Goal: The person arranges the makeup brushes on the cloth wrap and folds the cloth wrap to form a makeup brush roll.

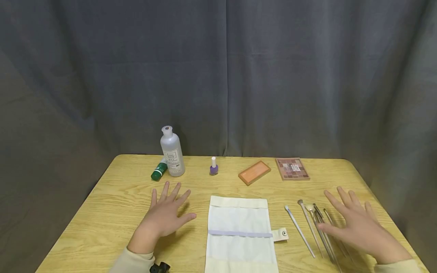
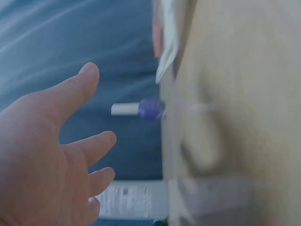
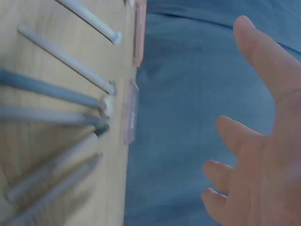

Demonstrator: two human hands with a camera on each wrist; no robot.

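My left hand [image 1: 165, 217] is spread palm down above the table, left of a white cloth brush roll [image 1: 239, 216] that lies unrolled with a lilac elastic band across it and a snap tab at its right. It holds nothing. Over the right side hovers my right hand [image 1: 358, 227], its fingers also spread and bare of any object. Partly beneath it lie several makeup brushes [image 1: 310, 223], their heads pointing to the back. One brush with a pale handle [image 1: 300, 232] lies apart, nearer the roll. In the right wrist view the brushes [image 3: 61, 56] appear beside that hand.
Along the back stand a clear bottle [image 1: 172, 155] and a purple nail polish [image 1: 214, 167]. A green tube [image 1: 159, 170] lies against the bottle. An orange-brown tray [image 1: 254, 173] and an eyeshadow palette [image 1: 293, 168] lie at the back right. A grey curtain [image 1: 218, 76] hangs behind.
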